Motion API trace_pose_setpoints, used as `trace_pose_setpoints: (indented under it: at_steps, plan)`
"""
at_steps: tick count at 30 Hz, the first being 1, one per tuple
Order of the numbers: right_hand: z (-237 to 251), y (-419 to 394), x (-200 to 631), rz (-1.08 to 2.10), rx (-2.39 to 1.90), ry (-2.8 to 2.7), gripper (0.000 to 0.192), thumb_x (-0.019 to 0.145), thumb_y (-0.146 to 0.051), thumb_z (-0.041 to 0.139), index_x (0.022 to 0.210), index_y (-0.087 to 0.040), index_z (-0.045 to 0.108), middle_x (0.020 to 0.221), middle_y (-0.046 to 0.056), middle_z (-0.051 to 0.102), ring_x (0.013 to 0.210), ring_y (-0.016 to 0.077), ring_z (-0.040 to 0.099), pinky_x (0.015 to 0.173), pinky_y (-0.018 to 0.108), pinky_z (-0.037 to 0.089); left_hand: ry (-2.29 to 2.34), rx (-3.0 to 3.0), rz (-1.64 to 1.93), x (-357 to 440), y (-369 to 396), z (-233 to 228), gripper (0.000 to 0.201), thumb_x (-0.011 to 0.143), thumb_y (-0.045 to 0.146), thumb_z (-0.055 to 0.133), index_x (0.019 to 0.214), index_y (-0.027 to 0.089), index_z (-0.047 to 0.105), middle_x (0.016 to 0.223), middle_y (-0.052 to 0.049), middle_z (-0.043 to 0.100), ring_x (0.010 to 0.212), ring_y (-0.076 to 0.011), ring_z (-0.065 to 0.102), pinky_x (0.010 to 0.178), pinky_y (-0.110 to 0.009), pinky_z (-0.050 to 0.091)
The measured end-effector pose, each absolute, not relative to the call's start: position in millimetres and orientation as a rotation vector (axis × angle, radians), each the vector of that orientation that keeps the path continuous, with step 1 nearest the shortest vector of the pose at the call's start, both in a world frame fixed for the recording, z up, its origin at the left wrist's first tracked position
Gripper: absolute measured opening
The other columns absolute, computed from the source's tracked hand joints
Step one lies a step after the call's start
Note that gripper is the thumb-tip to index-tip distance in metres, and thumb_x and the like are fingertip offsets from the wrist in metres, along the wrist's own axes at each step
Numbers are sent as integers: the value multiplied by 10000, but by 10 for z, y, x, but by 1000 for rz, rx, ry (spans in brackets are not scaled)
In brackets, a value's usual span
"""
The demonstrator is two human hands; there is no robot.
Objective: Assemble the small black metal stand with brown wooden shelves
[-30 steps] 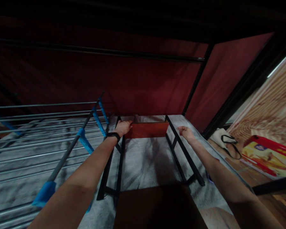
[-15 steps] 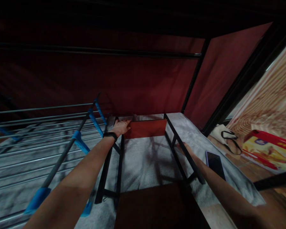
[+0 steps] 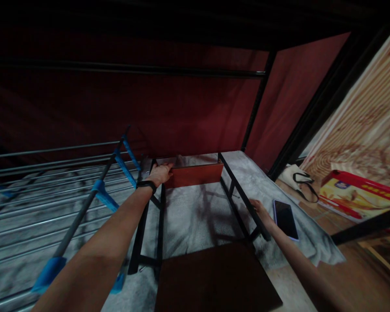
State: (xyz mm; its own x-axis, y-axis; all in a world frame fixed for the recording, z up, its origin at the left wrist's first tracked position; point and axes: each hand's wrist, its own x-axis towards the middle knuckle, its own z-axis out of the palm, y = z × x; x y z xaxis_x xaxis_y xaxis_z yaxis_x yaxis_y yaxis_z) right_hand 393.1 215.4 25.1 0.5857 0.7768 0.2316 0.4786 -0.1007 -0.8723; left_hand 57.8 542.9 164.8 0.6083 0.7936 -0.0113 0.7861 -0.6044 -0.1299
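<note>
My left hand (image 3: pixel 161 173), with a black band at its wrist, is closed over the left end of a reddish-brown board (image 3: pixel 195 175), where it meets the black metal frame. The board stands on edge between two black side frames, the left side frame (image 3: pixel 161 216) and the right side frame (image 3: pixel 235 182). My right hand (image 3: pixel 260 211) is low beside the outer bar of the right side frame. That bar partly covers its fingers, so its grip is unclear. A dark brown panel (image 3: pixel 214 277) lies nearest me, between the frames' near ends.
To the left stands a metal rack (image 3: pixel 81 216) with blue plastic joints. A phone (image 3: pixel 285 219) lies on the grey cloth (image 3: pixel 195 216) at right. Beyond are a white bag (image 3: pixel 290 177) and a red-yellow box (image 3: pixel 357 195). Black posts and a rail (image 3: pixel 182 69) surround the space.
The view has shifted slightly, so most things sit a little further left. My right hand has come more into sight beside the right side frame. My left hand stays on the board's end.
</note>
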Motion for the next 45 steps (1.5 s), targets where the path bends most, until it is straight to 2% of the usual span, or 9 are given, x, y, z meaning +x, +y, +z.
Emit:
trace_pose_setpoints:
  at_steps: [7, 12, 16, 18, 21, 28, 34, 40, 45]
  plan:
    - [133, 1073, 3507, 569, -1822, -819, 468, 685, -591, 666, 944, -206, 733, 970, 88, 712, 958, 292, 655, 841, 403, 535, -1372, -2712, 33, 542, 5383, 1646, 609, 882, 311, 532, 1472, 244, 398, 1447, -132, 521, 1302, -296, 510, 1084, -453, 315]
    - [44, 389, 3060, 816, -1891, -535, 570, 666, -725, 656, 903, -214, 743, 914, 89, 727, 862, 295, 675, 716, 383, 552, -1378, -2710, 56, 516, 5339, 1657, 486, 895, 325, 506, 1373, 238, 514, 1415, -126, 552, 1256, -294, 544, 1062, -452, 344]
    - [197, 122, 2685, 1032, -1766, -229, 647, 689, -732, 651, 1104, -237, 676, 850, 57, 688, 698, 245, 675, 604, 355, 534, -1386, -2719, 44, 493, 5345, 1621, 469, 902, 329, 473, 1351, 214, 540, 1382, -145, 573, 1246, -317, 547, 1040, -478, 363]
    - [356, 91, 2554, 1107, -1657, -129, 722, 734, -718, 629, 1274, -242, 571, 731, 16, 631, 597, 215, 642, 560, 345, 513, -1397, -2716, 39, 481, 5361, 1596, 466, 899, 334, 469, 1341, 209, 553, 1383, -149, 571, 1244, -327, 546, 1038, -488, 362]
    - [599, 121, 2452, 1066, -1547, -220, 804, 757, -606, 694, 1426, -255, 417, 697, -19, 593, 601, 195, 621, 584, 341, 510, -1402, -2711, 33, 467, 5377, 1569, 438, 899, 331, 459, 1299, 207, 586, 1362, -146, 585, 1226, -325, 559, 1042, -489, 357]
    - [815, 322, 2471, 924, -1418, -325, 571, 695, -487, 803, 1166, -235, 602, 852, 14, 630, 758, 202, 643, 757, 390, 546, -1401, -2700, 40, 445, 5320, 1574, 382, 893, 339, 454, 1208, 225, 637, 1294, -126, 635, 1191, -304, 585, 1043, -463, 363]
    - [936, 576, 2513, 852, -1420, -381, 591, 709, -576, 767, 1151, -230, 582, 766, 9, 638, 697, 202, 637, 694, 363, 536, -1424, -2674, 44, 438, 5290, 1612, 367, 903, 360, 432, 1153, 213, 658, 1253, -133, 658, 1170, -303, 603, 1029, -448, 380]
    - [1024, 857, 2501, 628, -1545, -528, 526, 789, -598, 686, 1129, -219, 557, 720, -20, 574, 635, 143, 532, 608, 270, 456, -1416, -2664, 99, 449, 5273, 1627, 367, 913, 353, 420, 1157, 204, 651, 1238, -128, 667, 1137, -290, 623, 1015, -423, 384]
    - [978, 901, 2494, 484, -1681, -570, 471, 838, -606, 607, 1120, -231, 567, 746, -28, 498, 704, 153, 501, 657, 273, 444, -1415, -2650, 109, 444, 5262, 1622, 378, 925, 359, 400, 1175, 213, 643, 1235, -121, 668, 1129, -277, 632, 1017, -415, 376]
